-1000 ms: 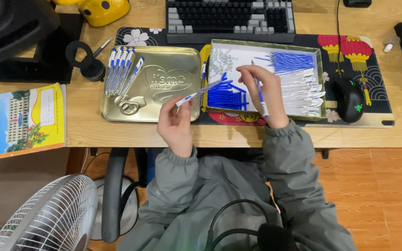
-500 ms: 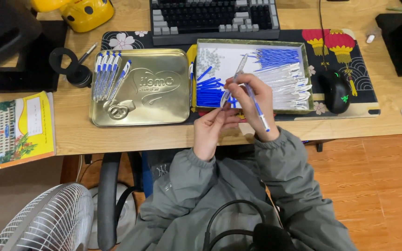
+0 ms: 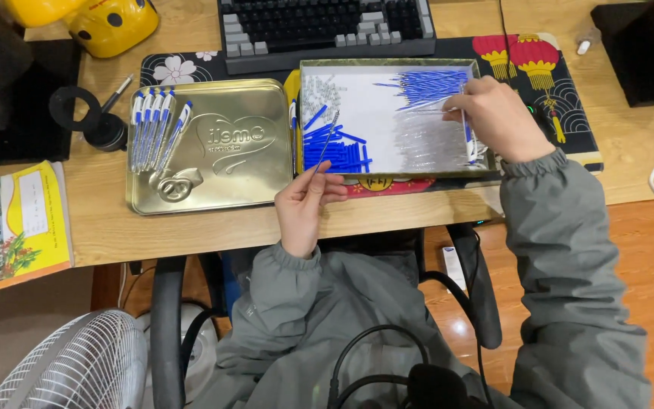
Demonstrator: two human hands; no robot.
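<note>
My left hand (image 3: 306, 206) pinches a thin clear pen barrel (image 3: 328, 138) that slants up over the near left corner of the open tin tray (image 3: 387, 171). My right hand (image 3: 498, 117) rests over the tray's right side, fingers closed around a thin pen part with a blue end (image 3: 467, 130), beside a heap of blue refills (image 3: 427, 85). Inside the tray lie blue caps (image 3: 336, 150), small springs (image 3: 319, 92) and clear barrels (image 3: 425, 140). Several finished blue-and-white pens (image 3: 155, 127) lie on the gold tin lid (image 3: 221, 148) to the left.
A keyboard (image 3: 327, 26) sits behind the tray on a patterned desk mat (image 3: 546, 60). A yellow toy (image 3: 107, 23), black tape roll (image 3: 77, 113) and a booklet (image 3: 13, 220) are on the left. A white fan (image 3: 77, 363) stands on the floor.
My right hand moved from in front of me to the tray's right side. My left hand stayed near the desk edge, now holding a clear barrel alone.
</note>
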